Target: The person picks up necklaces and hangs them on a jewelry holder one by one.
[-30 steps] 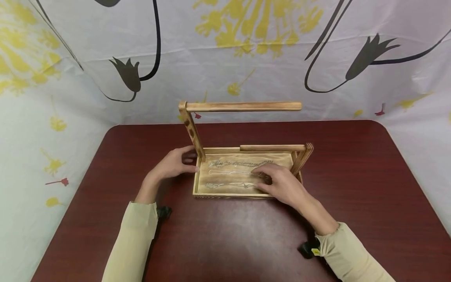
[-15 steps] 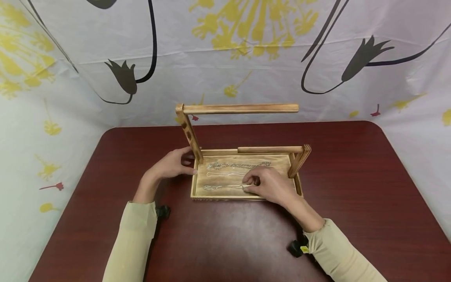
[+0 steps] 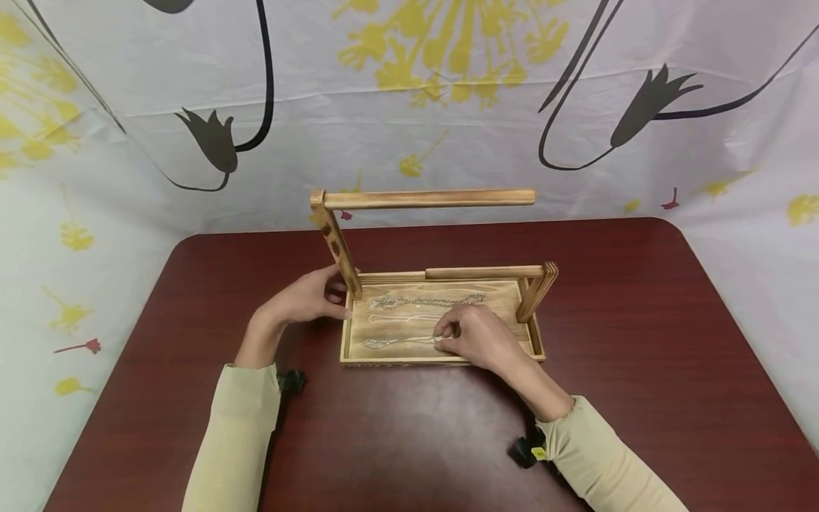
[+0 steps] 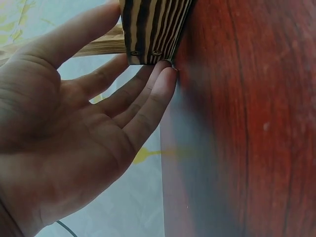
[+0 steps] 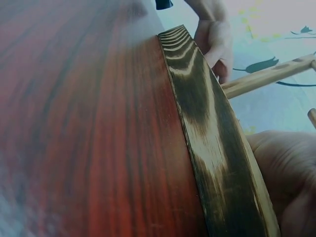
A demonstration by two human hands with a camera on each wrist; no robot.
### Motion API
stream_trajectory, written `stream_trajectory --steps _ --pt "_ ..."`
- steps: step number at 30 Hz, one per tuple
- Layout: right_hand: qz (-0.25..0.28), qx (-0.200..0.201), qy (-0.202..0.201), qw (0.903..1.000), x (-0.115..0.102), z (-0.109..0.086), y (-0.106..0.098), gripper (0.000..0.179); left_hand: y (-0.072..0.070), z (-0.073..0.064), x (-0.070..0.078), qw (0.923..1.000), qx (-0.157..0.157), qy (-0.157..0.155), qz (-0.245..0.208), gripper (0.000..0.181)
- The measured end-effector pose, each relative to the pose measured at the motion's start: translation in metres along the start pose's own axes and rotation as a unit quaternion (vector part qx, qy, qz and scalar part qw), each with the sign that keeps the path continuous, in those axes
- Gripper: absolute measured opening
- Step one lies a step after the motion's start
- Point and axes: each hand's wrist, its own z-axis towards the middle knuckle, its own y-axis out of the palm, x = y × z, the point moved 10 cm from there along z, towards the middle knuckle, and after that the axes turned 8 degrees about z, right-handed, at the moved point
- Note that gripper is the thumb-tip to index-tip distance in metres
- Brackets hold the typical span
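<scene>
A low wooden tray (image 3: pixel 409 362) with tall folding wooden bars holds several thin chain necklaces laid out in rows. In the head view my right hand (image 3: pixel 480 338) reaches over the front rim and pinches the right end of the front necklace (image 3: pixel 382 343) between thumb and fingertips. Behind it lie a fine middle necklace (image 3: pixel 390 319) and a thicker back chain (image 3: pixel 409 301). My left hand (image 3: pixel 306 297) rests against the tray's left end, thumb at the rim, fingers fairly straight. In the left wrist view those fingertips touch the end wall's lower edge (image 4: pixel 143 63).
An upright post (image 3: pixel 335 245) at the tray's left end carries a raised crossbar (image 3: pixel 429 199). A lower bar (image 3: pixel 483 272) meets a tilted post (image 3: pixel 536 293) at the right. The dark red table (image 3: pixel 409 441) ends at a patterned cloth (image 3: pixel 473 153) behind.
My right hand has moved left and a little forward over the tray, and its fingertips have closed on the front necklace. My left hand stays at the tray's left end. The head view shifts slightly.
</scene>
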Motion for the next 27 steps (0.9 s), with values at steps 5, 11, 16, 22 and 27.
stream_trajectory --steps 5,11,16,22,27 --pt "-0.01 0.001 0.004 0.9999 0.0003 -0.0001 0.0006 0.01 -0.0002 -0.0009 0.0017 1.0 -0.004 0.005 -0.006 0.083" --pt "-0.022 0.001 0.009 0.9997 0.0011 0.0005 0.0002 0.012 -0.0007 -0.0001 0.0036 0.9998 -0.005 0.009 -0.015 0.083" --pt "-0.03 -0.003 0.008 0.9995 0.0016 -0.0003 0.0017 0.014 0.0005 0.0016 0.0038 0.9998 -0.009 0.013 -0.01 0.082" --pt "-0.031 -0.004 -0.003 0.9995 -0.0002 -0.0011 0.0025 0.014 0.0001 0.0004 0.0028 0.9999 -0.008 0.005 -0.009 0.081" --pt "-0.009 -0.011 -0.012 0.9998 -0.0032 -0.0019 0.0022 0.012 0.0005 -0.0005 0.0048 0.9998 -0.011 0.002 -0.015 0.081"
